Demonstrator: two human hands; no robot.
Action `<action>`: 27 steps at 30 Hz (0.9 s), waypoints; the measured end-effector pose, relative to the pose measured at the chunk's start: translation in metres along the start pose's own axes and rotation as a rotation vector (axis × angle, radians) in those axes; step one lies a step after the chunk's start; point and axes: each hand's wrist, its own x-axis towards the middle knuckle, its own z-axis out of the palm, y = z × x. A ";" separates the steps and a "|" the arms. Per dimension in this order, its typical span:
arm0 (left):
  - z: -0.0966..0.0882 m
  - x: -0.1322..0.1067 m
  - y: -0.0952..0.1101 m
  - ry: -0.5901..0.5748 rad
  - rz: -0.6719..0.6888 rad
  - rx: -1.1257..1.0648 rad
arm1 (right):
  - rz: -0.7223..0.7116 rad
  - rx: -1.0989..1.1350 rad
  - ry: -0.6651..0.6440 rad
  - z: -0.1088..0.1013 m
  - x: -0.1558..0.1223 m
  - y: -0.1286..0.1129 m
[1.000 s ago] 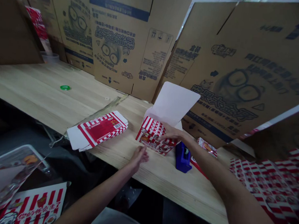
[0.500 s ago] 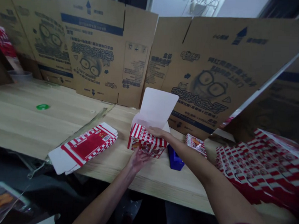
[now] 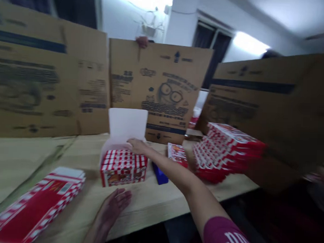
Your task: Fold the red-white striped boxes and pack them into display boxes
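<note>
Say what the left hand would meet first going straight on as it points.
The left hand would likely meet the front of the open striped box first, though blur leaves the depth unclear.

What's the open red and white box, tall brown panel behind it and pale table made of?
Red-and-white checked box: probably smooth card, from its flat raised white flap. Tall brown panel: seems cardboard, matt with dark print. Pale tabletop: maybe wood or wood-look board, given its tan colour; blur hides the finish.
</note>
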 end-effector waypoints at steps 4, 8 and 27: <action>0.028 0.005 -0.007 -0.111 -0.078 0.097 | -0.010 0.284 0.303 -0.034 -0.082 0.002; 0.075 0.001 -0.024 -0.266 -0.133 0.207 | 0.112 0.518 0.685 -0.095 -0.214 0.022; 0.091 0.011 -0.064 -0.279 -0.285 0.287 | 1.131 0.761 1.258 -0.279 -0.329 0.096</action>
